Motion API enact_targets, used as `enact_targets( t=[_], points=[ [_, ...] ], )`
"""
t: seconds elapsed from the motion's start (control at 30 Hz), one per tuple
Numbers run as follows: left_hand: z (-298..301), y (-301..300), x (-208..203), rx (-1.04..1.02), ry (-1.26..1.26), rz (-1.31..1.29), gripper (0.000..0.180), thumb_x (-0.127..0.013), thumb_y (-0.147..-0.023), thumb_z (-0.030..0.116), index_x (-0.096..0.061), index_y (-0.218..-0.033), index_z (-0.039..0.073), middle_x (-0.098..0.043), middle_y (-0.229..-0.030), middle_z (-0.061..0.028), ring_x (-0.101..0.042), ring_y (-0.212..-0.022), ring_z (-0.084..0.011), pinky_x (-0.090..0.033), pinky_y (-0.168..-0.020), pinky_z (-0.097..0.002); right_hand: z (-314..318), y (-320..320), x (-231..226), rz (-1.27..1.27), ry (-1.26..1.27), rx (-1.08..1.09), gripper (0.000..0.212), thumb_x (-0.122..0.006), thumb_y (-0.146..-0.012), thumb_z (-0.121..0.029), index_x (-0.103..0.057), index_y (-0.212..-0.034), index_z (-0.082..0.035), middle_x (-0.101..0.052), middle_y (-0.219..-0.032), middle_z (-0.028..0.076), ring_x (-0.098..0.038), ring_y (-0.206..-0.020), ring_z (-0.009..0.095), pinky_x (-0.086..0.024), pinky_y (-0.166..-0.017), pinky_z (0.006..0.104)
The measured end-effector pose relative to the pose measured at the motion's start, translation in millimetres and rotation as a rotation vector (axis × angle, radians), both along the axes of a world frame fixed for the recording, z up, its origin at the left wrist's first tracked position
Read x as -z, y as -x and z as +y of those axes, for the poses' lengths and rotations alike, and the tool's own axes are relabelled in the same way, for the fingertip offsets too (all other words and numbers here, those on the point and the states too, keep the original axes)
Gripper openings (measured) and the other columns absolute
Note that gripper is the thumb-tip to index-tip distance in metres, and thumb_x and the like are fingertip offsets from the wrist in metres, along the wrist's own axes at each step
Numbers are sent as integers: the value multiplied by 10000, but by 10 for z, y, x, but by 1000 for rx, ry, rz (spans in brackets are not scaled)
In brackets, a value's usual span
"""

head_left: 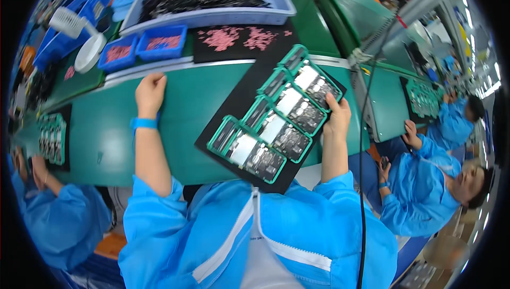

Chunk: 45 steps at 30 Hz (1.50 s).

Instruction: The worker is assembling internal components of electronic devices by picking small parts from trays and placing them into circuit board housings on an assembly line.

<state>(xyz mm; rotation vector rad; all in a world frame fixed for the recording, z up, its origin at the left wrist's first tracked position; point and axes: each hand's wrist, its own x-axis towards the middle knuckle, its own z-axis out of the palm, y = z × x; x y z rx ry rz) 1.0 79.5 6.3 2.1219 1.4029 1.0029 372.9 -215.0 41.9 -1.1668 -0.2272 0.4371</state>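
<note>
Although the left hand [150, 95], with a blue fabric-like wristband [144, 123] behind its fingers, is curled just short of two small blue plastic bins [162, 54] of pink bits [166, 42], I cannot tell whether it pinches anything. Right of those fingers, a green-framed panel of four rectangular circuit boards [284, 124] lies aslant on a flat black sheet [238, 105], its right edge grasped by the right hand [338, 119]. The step seems to be positioning the panel; the next move would call for a steady grip there.
</note>
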Motion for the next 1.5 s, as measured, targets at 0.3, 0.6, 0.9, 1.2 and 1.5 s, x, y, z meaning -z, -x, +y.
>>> enact_targets(
  t=[0.3, 0.6, 0.9, 1.2, 1.5],
  points=[
    [36, 0, -23, -9, 47, -4, 210, -663, -827, 202, -681, -954, 36, -658, -801, -84, -616, -711, -175, -491, -682, -304, -1296, -1482, -66, -247, -41, 678, 261, -712, -778, 15, -596, -1009, 50, -652, -951, 103, -633, -791, 190, -512, -699, 297],
    [35, -63, -70, 39, 91, -59, 191, -642, -860, 126, -654, -998, -6, -612, -799, -16, -530, -699, -84, -455, -652, -233, -1504, -2166, 425, -347, 381, 875, 361, -774, -701, -73, -618, -993, 71, -671, -931, 114, -622, -738, 196, -480, -681, 333],
    [27, -15, -42, 11, 116, -79, 187, -638, -864, 122, -656, -998, -7, -603, -796, -5, -511, -697, -77, -449, -649, -229, -1050, -849, -92, -1245, 998, 823, 322, -675, -744, -144, -611, -1030, -10, -460, -1239, 279, -430, -1167, 430, -313, -1006, 491],
    [104, -34, -70, 18, 89, -99, 184, -645, -862, 134, -664, -992, 6, -592, -777, 7, -493, -674, -72, -432, -617, -226, 269, 636, -365, -1395, 374, -174, 213, -686, -689, -73, -640, -897, -71, -557, -1143, 135, -504, -1091, 335, -355, -918, 455],
    [39, -49, -115, -5, 109, -134, 167, -639, -871, 136, -667, -967, 2, -617, -800, -3, -515, -696, -72, -435, -632, -226, 1715, 581, 15, -1139, 196, -215, 135, -635, -748, -48, -620, -881, -32, -621, -961, 146, -578, -958, 328, -476, -828, 398]
  ],
)
